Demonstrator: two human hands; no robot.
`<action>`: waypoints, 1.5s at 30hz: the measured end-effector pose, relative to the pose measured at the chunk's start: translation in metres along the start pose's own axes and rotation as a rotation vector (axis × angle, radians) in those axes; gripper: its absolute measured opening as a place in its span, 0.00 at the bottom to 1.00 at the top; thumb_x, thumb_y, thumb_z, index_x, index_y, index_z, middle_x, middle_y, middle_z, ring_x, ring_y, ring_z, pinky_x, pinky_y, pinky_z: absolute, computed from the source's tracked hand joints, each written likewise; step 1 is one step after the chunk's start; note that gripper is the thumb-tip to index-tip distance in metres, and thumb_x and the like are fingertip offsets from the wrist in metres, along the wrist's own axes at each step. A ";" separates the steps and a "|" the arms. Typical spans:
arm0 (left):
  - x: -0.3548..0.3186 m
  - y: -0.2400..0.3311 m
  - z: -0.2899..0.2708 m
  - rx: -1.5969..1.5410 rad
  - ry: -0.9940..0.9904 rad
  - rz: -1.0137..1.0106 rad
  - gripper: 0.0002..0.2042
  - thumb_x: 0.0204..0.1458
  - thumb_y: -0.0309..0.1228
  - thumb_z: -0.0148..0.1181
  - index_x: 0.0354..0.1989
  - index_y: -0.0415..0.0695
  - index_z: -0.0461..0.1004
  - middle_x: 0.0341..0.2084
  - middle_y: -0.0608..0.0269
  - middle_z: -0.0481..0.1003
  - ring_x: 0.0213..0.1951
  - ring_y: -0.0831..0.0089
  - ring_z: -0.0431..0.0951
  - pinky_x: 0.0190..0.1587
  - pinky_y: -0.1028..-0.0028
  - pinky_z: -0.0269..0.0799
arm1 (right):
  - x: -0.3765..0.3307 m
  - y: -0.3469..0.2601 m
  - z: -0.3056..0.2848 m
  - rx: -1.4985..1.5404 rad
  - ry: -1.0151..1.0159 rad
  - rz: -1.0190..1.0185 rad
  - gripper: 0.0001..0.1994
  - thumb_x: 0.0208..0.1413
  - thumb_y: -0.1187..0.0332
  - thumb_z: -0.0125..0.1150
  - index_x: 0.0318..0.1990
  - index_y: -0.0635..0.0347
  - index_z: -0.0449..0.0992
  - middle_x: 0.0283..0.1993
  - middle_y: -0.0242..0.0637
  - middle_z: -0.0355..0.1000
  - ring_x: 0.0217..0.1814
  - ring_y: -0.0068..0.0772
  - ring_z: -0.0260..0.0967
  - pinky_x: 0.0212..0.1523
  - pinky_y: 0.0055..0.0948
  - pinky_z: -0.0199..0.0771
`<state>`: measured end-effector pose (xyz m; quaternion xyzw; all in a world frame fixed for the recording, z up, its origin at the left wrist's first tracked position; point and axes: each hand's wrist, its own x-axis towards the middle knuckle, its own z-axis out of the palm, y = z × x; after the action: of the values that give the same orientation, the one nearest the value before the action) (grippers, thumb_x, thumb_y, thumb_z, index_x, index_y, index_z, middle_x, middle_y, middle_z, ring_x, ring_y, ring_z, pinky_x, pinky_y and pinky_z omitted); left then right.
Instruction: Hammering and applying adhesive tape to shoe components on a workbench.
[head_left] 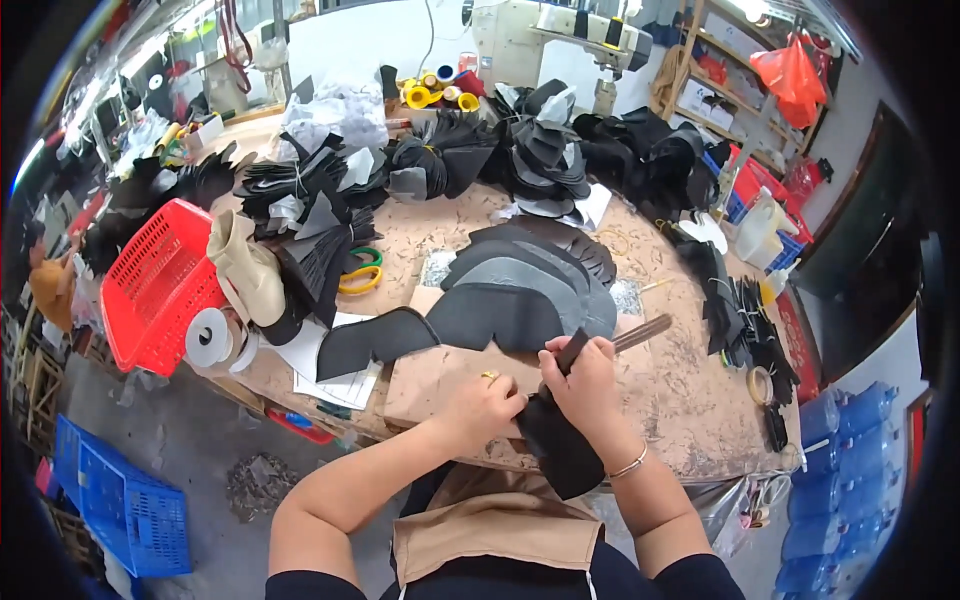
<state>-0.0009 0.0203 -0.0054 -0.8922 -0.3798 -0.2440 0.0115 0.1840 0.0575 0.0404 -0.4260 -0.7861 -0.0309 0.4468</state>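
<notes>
My right hand (582, 385) is closed around a black leather-like piece (562, 455), which hangs over the table's front edge. A slim brown stick-like tool (642, 334) also juts out of that hand; its kind does not show. With fingers pinched, my left hand (482, 405) holds the near left edge of the same piece. Beyond my hands lies a black curved cut piece (500, 315), joined or touching another black piece (375, 340) on the left. Behind them, grey and black cut pieces (530, 268) are fanned out in overlapping layers.
Bundles of black pieces (440, 155) line the table's back. To the left are a beige boot (243, 262), a red basket (165, 285), scissors (362, 272) and a white spool (210, 338). A sewing machine (560, 35) stands behind; blue water bottles (840, 480) are at right.
</notes>
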 end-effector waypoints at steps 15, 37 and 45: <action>-0.029 0.044 -0.006 0.077 0.157 -0.156 0.18 0.45 0.29 0.57 0.47 0.41 0.77 0.47 0.61 0.74 0.47 0.64 0.73 0.49 0.66 0.67 | 0.001 -0.026 -0.006 0.119 0.094 0.159 0.04 0.47 0.69 0.67 0.27 0.54 0.77 0.27 0.31 0.73 0.30 0.39 0.68 0.44 0.37 0.62; -0.043 0.056 0.011 0.121 0.262 -0.215 0.20 0.47 0.34 0.59 0.49 0.42 0.76 0.52 0.65 0.73 0.50 0.69 0.69 0.55 0.66 0.58 | -0.008 -0.021 0.009 0.020 -0.080 -0.027 0.06 0.48 0.69 0.68 0.30 0.53 0.75 0.27 0.30 0.73 0.31 0.38 0.69 0.44 0.37 0.63; -0.045 0.062 0.019 -0.041 0.292 -0.075 0.15 0.47 0.32 0.59 0.45 0.50 0.79 0.49 0.73 0.74 0.49 0.76 0.72 0.53 0.70 0.60 | 0.017 -0.034 -0.009 0.159 -0.122 0.009 0.04 0.52 0.70 0.65 0.33 0.55 0.75 0.25 0.29 0.76 0.31 0.35 0.71 0.45 0.34 0.62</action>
<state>0.0229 -0.0505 -0.0317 -0.8324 -0.4020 -0.3794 0.0393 0.1621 0.0430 0.0690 -0.3939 -0.8098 0.0595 0.4307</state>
